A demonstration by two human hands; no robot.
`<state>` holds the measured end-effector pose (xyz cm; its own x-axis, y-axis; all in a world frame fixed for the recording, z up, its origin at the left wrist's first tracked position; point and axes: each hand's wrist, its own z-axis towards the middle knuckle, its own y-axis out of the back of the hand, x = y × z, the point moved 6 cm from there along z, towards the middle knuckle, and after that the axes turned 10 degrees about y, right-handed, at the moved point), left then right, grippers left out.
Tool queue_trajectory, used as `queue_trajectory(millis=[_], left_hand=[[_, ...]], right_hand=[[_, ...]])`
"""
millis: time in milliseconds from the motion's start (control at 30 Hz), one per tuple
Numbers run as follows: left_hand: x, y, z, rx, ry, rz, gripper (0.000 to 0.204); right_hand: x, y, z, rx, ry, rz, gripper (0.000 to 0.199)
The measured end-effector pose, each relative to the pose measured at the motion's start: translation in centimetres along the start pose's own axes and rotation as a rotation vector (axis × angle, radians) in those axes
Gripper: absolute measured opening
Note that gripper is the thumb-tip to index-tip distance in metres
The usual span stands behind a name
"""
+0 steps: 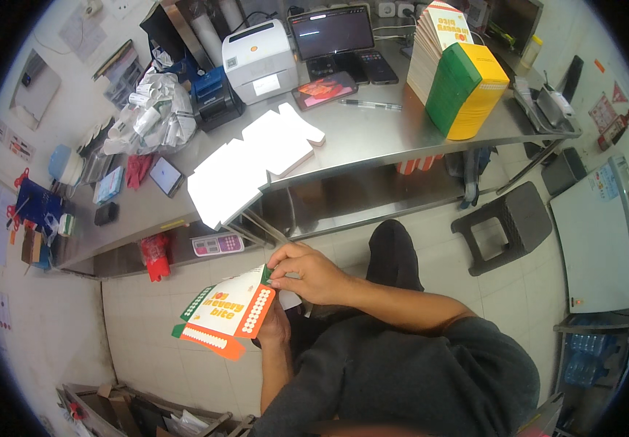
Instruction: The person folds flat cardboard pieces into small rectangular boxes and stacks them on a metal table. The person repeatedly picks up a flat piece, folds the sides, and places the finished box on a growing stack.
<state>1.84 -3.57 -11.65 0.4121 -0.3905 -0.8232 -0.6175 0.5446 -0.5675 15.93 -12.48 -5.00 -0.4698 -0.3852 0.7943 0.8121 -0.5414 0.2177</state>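
A partly folded cardboard food box (216, 309), white with orange and green flaps and yellow-orange lettering, is held over my lap. My left hand (276, 325) grips it from underneath at its near right side, with most of its fingers hidden behind the card. At the box's upper right corner, my right hand (306, 274) pinches a small green flap between thumb and fingers. On the steel table ahead lie stacks of white flat card blanks (228, 182), overhanging the front edge.
A tall stack of green and yellow folded boxes (464, 91) stands on the table's right. Behind are a white label printer (260, 60), a tablet (333, 40) and a pen (370, 105). A dark plastic stool (526, 218) and a small fridge (595, 237) stand to the right.
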Motion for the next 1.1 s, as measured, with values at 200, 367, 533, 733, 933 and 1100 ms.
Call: queue_trajectory(millis=[200, 367, 533, 733, 933, 1100], left_hand=[[-0.2, 0.8, -0.3, 0.049, -0.093, -0.081, 0.048], [1.0, 2.6, 0.0, 0.001, 0.017, 0.049, 0.049], [0.9, 1.2, -0.9, 0.115, 0.031, 0.102, 0.037], [0.4, 0.7, -0.8, -0.236, 0.083, 0.493, 0.04], [1.6, 0.8, 0.3, -0.049, 0.024, 1.11, 0.028], [0.6, 1.1, 0.7, -0.081, 0.073, 0.394, 0.038]], right_hand=[[0.2, 0.0, 0.3, -0.035, -0.045, 0.174, 0.008], [0.3, -0.5, -0.1, -0.021, -0.061, 0.168, 0.008], [0.3, -0.6, -0.3, -0.005, -0.019, -0.06, 0.022], [1.3, -1.5, -0.6, 0.145, 0.114, -0.198, 0.049], [1.7, -2.7, -0.8, 0.196, 0.142, -0.18, 0.037], [0.9, -0.6, -0.6, -0.055, 0.095, -0.275, 0.026]])
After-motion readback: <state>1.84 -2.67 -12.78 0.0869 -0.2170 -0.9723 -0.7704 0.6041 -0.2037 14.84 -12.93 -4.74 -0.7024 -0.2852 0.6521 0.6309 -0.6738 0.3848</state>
